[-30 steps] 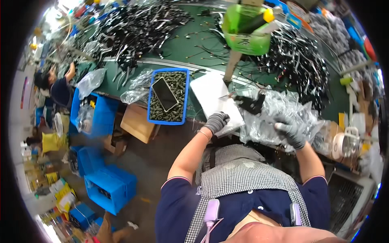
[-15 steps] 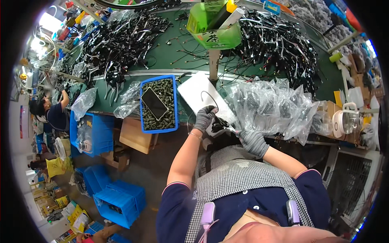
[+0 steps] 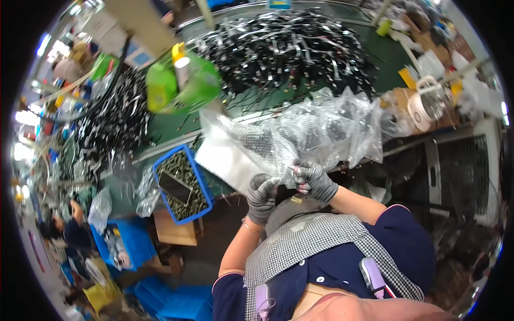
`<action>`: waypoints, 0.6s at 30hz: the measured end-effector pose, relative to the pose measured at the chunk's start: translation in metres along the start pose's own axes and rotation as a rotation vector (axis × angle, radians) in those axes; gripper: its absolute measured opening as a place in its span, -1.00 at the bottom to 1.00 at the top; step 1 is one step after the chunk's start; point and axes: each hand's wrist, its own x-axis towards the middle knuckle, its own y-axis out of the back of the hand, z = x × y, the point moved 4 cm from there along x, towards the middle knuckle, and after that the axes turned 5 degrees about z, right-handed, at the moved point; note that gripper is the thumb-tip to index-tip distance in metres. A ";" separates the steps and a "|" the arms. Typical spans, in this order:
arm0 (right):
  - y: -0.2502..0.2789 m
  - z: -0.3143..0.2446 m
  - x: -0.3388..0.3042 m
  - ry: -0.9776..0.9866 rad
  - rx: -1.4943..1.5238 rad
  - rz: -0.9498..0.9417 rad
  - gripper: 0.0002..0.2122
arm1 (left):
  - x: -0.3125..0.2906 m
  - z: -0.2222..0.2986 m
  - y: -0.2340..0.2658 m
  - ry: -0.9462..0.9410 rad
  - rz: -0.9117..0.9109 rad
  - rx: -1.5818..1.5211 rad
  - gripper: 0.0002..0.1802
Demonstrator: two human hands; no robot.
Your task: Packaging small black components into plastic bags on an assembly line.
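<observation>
A clear plastic bag (image 3: 251, 138) stretches over the white sheet at the bench's near edge. Its near end is gathered between my two grey-gloved hands. My right hand (image 3: 317, 183) is closed on that end, with fingertips showing through the glove. My left hand (image 3: 262, 199) is closed too, thumb and fingers pinching the bag's edge beside the right one. Under the bag lies the white sheet (image 3: 225, 163), partly covered. More filled clear bags (image 3: 342, 125) are heaped just beyond and to the right; what is in them looks dark but is hard to make out.
Left of the sheet, a blue tray (image 3: 207, 202) holds small dark parts with a phone (image 3: 175, 187) on top. Black cables (image 3: 289, 48) pile up at the back. A green cut-open jug (image 3: 195, 88) hangs ahead. Blue crates (image 3: 131, 241) stand lower left; a glass-and-white kettle (image 3: 425, 107) stands right.
The black cable and the silver-ended piece have left my hands. Both hands now grip a plastic bag, which has come over the white sheet. The whole view has turned and shifted.
</observation>
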 end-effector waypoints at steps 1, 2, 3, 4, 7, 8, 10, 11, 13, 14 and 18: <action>0.029 -0.011 0.002 0.277 -0.385 0.017 -0.71 | 0.003 0.019 -0.021 -0.289 0.019 0.097 -0.85; 0.045 -0.026 -0.009 0.984 -0.786 0.202 -0.61 | 0.004 0.024 -0.043 -0.259 -0.102 0.069 -0.80; 0.075 -0.028 -0.007 0.817 -0.533 0.243 -0.58 | 0.011 0.042 -0.071 -0.225 -0.333 -0.132 -0.75; 0.095 -0.026 -0.015 0.803 -0.378 0.324 -0.57 | 0.015 0.066 -0.098 -0.157 -0.670 -0.139 -0.69; 0.170 -0.022 -0.029 0.925 -0.490 0.602 -0.53 | -0.001 0.053 -0.164 -0.432 -0.835 0.035 -0.76; 0.208 -0.028 -0.029 0.928 -0.712 0.689 -0.54 | 0.001 0.047 -0.182 -0.399 -0.888 0.040 -0.73; 0.281 -0.044 -0.018 0.895 -1.062 0.807 -0.56 | -0.002 0.017 -0.221 -0.356 -1.062 0.258 -0.72; 0.279 -0.055 -0.014 0.898 -1.290 0.836 -0.56 | 0.003 0.010 -0.229 -0.316 -1.142 0.378 -0.71; 0.269 -0.076 -0.014 0.973 -1.847 0.898 -0.57 | 0.010 0.012 -0.212 -0.272 -0.976 0.235 -0.70; 0.264 -0.102 -0.017 0.903 -1.863 0.925 -0.63 | 0.020 0.017 -0.199 -0.266 -0.880 0.168 -0.69; 0.172 -0.222 -0.004 0.884 -1.643 0.797 -0.82 | 0.041 -0.035 -0.104 -0.001 -0.569 0.212 -0.69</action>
